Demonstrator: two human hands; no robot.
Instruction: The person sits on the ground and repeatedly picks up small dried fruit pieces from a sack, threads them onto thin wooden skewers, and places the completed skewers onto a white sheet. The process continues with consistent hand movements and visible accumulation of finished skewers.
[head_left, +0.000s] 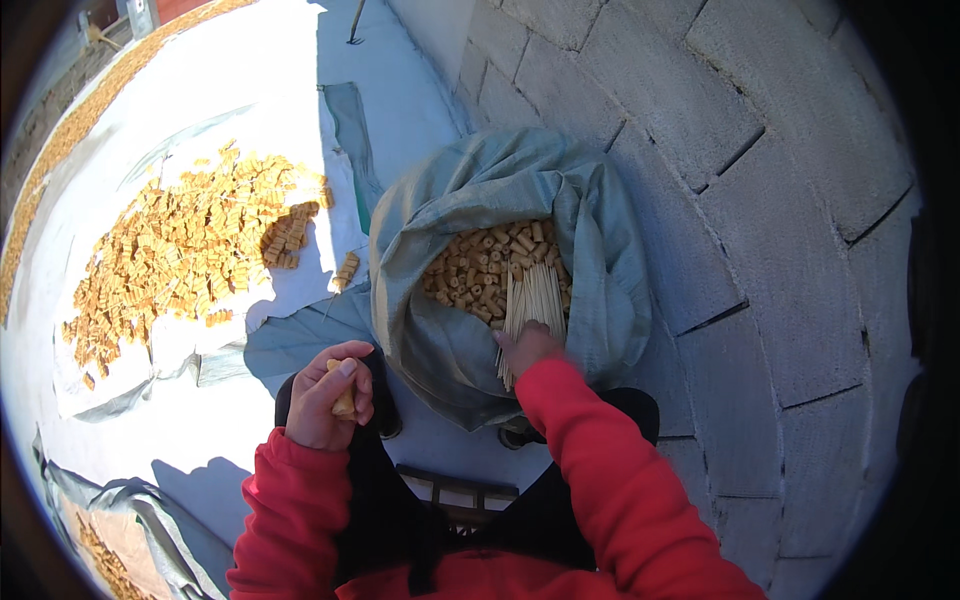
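The right hand point(527, 345) reaches into the open grey-green woven sack point(600, 240), fingers closed around a bundle of thin pale sticks point(533, 300) lying on the short tan tube pieces point(475, 270) inside. Left of the sack, the left hand point(325, 395) grips one tan piece point(343, 400). Farther left, more pieces point(180, 250) lie spread on a white sheet point(250, 90).

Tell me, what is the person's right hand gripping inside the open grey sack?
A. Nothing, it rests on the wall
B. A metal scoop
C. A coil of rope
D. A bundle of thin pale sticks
D: the right hand is closed round a bundle of thin pale sticks standing among the small tan cylinder pieces inside the grey sack.
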